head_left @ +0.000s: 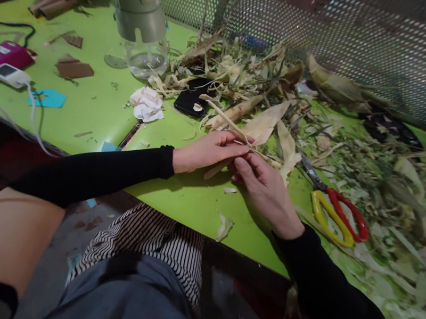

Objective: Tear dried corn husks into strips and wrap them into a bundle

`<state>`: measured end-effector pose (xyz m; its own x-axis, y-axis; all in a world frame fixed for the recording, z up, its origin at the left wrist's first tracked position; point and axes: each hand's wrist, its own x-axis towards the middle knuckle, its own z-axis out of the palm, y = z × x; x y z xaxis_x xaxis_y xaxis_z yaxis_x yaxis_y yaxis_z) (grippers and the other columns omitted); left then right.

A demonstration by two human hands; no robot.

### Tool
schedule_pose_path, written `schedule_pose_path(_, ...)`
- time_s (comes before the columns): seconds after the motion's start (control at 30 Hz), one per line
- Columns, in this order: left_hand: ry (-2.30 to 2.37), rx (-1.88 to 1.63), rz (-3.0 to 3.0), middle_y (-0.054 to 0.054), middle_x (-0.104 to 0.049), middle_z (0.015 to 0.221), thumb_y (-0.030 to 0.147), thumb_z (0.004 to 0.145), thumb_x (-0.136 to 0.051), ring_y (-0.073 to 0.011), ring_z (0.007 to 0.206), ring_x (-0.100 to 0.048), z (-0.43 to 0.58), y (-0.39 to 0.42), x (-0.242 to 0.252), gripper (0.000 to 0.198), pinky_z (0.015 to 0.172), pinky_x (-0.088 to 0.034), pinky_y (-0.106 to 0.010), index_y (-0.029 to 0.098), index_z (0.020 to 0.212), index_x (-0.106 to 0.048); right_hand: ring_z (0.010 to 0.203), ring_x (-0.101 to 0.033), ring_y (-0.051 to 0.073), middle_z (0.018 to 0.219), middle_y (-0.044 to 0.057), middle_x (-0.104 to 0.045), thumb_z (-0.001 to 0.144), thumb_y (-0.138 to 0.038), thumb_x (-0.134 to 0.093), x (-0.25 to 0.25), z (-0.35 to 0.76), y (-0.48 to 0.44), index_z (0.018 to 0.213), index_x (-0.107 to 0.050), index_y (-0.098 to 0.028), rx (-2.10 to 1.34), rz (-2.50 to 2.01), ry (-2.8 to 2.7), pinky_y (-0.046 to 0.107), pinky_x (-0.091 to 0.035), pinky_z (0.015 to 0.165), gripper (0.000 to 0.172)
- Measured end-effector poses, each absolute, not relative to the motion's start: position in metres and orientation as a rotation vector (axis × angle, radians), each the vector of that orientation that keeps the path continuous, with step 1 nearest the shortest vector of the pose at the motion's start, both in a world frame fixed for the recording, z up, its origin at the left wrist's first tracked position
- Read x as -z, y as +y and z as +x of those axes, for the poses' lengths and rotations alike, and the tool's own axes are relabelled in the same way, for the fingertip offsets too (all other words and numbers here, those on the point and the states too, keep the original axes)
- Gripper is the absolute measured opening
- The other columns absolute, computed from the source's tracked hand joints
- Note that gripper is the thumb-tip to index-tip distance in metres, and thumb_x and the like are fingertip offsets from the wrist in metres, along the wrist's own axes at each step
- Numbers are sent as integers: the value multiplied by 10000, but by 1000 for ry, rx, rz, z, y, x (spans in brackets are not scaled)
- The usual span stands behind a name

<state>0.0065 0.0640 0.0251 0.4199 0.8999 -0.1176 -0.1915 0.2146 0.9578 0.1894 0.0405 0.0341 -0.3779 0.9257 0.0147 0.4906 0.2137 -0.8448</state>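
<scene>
Both my hands meet over the green table (190,199) and pinch thin strips of dried corn husk (237,131). My left hand (208,150), in a black sleeve, closes its fingers round the strips from the left. My right hand (265,189) grips the same strips from below and to the right. A broad pale husk leaf (268,119) lies just beyond my fingers. Red and yellow scissors (334,211) lie on the table right of my right hand.
A heap of husks and scraps (377,169) covers the right half of the table. A black phone (192,97), crumpled tissue (147,103) and a clear bottle with green lid (142,19) stand behind. A perforated metal screen (339,28) closes the back. Chargers and brown rolls lie far left.
</scene>
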Motion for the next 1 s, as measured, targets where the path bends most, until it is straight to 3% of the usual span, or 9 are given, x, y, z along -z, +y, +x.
schedule_pose_path(0.13,860,-809,1125,-3,-697,818,249,1019,-643,-62,544,-534,5,64,-26,220,582,-454,-213,149,1212,-674,718,-610,174,802,17,-653,1005,-617,-587,-33,190,40,997,-669,-222,-1089,-1297,-2018,316,-549,642,403)
schedule_pose_path(0.37,822,-830,1146,-42,-730,973,192,995,-656,-115,837,-654,5,70,-23,215,894,-537,-295,120,1196,-672,727,-606,172,831,29,-662,1000,-587,-596,-34,189,40,963,-656,-219,-1134,-1268,-2011,327,-564,653,375)
schedule_pose_path(0.6,796,-825,1111,-48,-736,1036,187,986,-656,-134,951,-670,5,70,-23,188,1025,-523,-351,131,1164,-676,712,-613,168,830,20,-655,988,-573,-622,-35,189,39,1023,-677,-209,-1168,-1279,-2010,330,-572,651,370)
schedule_pose_path(0.7,761,-856,1086,-42,-737,1000,169,972,-680,-125,940,-675,5,70,-23,171,1000,-528,-319,128,1138,-681,764,-625,179,884,35,-674,977,-541,-644,-31,187,39,1038,-684,-206,-1144,-1292,-1937,334,-574,671,343)
schedule_pose_path(0.83,726,-885,1050,-39,-746,981,208,963,-721,-107,869,-686,6,70,-20,255,880,-550,-263,139,1206,-683,915,-680,201,1028,52,-734,955,-492,-692,-27,183,37,1059,-688,-228,-1186,-1186,-1761,367,-607,815,283)
schedule_pose_path(1.0,704,-973,1042,-27,-749,940,267,944,-758,-88,782,-661,9,70,-15,289,787,-546,-241,136,1198,-710,785,-676,178,910,22,-722,964,-491,-682,-27,179,34,976,-627,-248,-1256,-1174,-1636,352,-604,746,250)
